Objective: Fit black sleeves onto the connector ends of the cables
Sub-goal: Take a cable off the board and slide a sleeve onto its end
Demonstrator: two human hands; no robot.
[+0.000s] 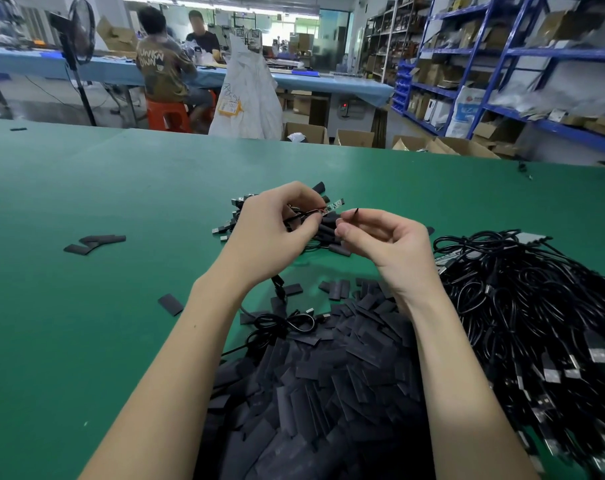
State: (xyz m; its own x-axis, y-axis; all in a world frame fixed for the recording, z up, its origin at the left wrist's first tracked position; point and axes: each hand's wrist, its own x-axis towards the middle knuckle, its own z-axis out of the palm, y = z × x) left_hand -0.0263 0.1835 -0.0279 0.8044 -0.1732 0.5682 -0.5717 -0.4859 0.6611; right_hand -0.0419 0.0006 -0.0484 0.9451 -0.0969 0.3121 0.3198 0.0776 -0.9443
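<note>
Black sleeve (352,213) pinched in right hand (386,244), bare connector end (330,208) of cable gripped in left hand (273,233)

Matt green table covering (86,209), matt black sleeves (311,393), glossy black plastic-coated cables (536,306), shiny metal plugs (552,375)

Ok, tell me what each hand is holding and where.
Left hand grips a cable just behind its bare connector board. Right hand pinches a black sleeve between thumb and forefinger, edge-on.
</note>
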